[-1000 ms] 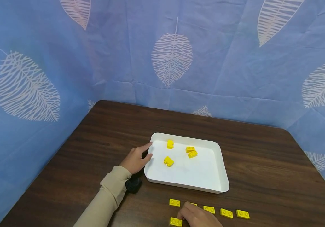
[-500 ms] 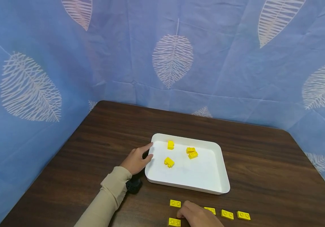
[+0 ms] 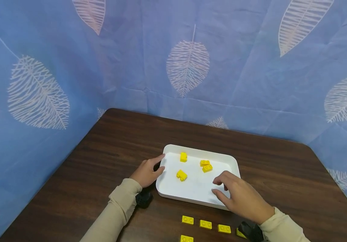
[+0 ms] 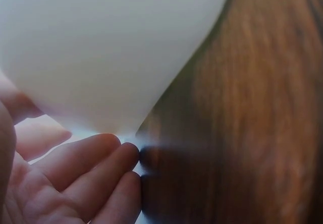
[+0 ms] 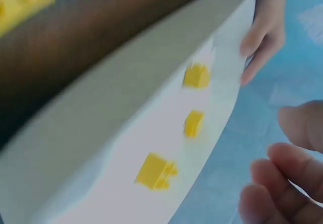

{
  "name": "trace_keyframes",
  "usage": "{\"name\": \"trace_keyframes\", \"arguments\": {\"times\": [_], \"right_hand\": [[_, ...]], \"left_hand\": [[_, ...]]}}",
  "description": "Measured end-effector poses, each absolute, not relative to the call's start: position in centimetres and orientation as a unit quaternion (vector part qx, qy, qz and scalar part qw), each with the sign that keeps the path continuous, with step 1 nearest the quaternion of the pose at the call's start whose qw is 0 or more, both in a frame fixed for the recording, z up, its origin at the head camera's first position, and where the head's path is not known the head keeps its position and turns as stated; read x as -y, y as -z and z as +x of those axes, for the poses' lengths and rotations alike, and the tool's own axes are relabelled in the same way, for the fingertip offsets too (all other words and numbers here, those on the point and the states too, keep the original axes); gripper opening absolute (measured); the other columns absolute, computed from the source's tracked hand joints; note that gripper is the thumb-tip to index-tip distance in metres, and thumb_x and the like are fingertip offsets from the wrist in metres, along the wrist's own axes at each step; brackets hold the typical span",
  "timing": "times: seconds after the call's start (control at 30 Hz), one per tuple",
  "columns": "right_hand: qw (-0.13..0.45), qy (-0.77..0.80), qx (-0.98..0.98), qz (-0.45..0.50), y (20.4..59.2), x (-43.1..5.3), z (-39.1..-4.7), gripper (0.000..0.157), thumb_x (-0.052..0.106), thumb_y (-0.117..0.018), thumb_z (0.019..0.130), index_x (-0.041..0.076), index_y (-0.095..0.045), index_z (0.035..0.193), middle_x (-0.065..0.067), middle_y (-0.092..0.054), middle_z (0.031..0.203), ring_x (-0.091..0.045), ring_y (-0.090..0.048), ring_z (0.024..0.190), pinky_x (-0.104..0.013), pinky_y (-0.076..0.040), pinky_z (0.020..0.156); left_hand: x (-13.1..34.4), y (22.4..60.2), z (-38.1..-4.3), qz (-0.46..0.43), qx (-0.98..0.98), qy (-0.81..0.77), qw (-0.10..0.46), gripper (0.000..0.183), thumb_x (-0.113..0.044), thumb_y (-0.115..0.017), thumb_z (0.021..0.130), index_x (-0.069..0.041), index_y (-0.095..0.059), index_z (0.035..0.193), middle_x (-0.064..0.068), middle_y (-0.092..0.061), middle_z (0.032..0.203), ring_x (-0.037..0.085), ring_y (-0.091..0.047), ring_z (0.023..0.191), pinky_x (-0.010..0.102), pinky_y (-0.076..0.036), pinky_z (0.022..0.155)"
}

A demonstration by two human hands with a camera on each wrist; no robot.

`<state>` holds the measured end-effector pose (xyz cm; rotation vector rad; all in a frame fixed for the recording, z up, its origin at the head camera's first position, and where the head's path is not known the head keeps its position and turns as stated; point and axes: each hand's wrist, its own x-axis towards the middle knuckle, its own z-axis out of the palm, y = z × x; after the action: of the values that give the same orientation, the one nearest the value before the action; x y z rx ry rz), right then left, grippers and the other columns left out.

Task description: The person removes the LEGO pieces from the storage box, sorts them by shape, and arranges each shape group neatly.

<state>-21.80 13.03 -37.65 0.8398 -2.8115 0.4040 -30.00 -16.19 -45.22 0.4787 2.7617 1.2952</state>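
Note:
A shallow white tray stands on the table with several yellow toy bricks inside. Among them are a brick near the back left, a brick nearer the front, and two bricks touching at the middle. My left hand rests at the tray's left side, its thumb and index finger spread along the rim; the left wrist view shows the other fingers against the outer wall. Over the tray's front right corner hovers my right hand, thumb and fingers apart and holding nothing.
Along the table's near side runs a row of yellow bricks, its right end partly covered by the right wrist's black camera. Another brick lies below the row at the frame's edge. A blue leaf-patterned curtain hangs behind the table.
My right hand has left a brick in the near row and moved up and right over the tray. The lower brick shifted slightly. My left hand stays at the tray.

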Motion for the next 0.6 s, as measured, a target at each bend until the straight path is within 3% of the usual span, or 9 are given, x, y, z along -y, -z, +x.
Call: {"name": "trace_keyframes", "arguments": {"times": [0.27,0.53,0.6], "right_hand": [[0.052,-0.102,0.954,0.276,38.1,-13.9,-26.5,0.020,0.015,-0.073,0.081,0.011,-0.066,0.099,0.001,-0.061,0.094,-0.008,-0.052,0.072,-0.022,-0.047,0.059],[0.002,-0.096,0.961,0.260,40.1,-13.7,-30.4,0.018,0.012,-0.072,0.082,0.007,-0.065,0.098,0.000,-0.061,0.093,-0.009,-0.052,0.074,-0.026,-0.051,0.067],[0.002,-0.091,0.960,0.264,40.4,-13.6,-30.8,0.017,0.010,-0.072,0.081,0.007,-0.065,0.096,0.000,-0.060,0.092,-0.011,-0.054,0.076,-0.027,-0.052,0.070]], "left_hand": [[16.3,45.2,-30.0,0.158,-0.895,-0.416,0.021,0.052,-0.017,-0.061,0.092,-0.006,-0.045,0.141,0.014,-0.048,0.140,0.029,-0.048,0.128,0.046,-0.041,0.102],[16.4,45.4,-29.9,0.167,-0.893,-0.417,0.024,0.052,-0.018,-0.060,0.093,-0.006,-0.044,0.141,0.015,-0.047,0.141,0.028,-0.050,0.126,0.046,-0.042,0.101],[16.4,45.4,-30.0,0.169,-0.892,-0.418,0.027,0.052,-0.018,-0.060,0.093,-0.006,-0.044,0.141,0.016,-0.047,0.140,0.028,-0.061,0.110,0.043,-0.045,0.100]]}}
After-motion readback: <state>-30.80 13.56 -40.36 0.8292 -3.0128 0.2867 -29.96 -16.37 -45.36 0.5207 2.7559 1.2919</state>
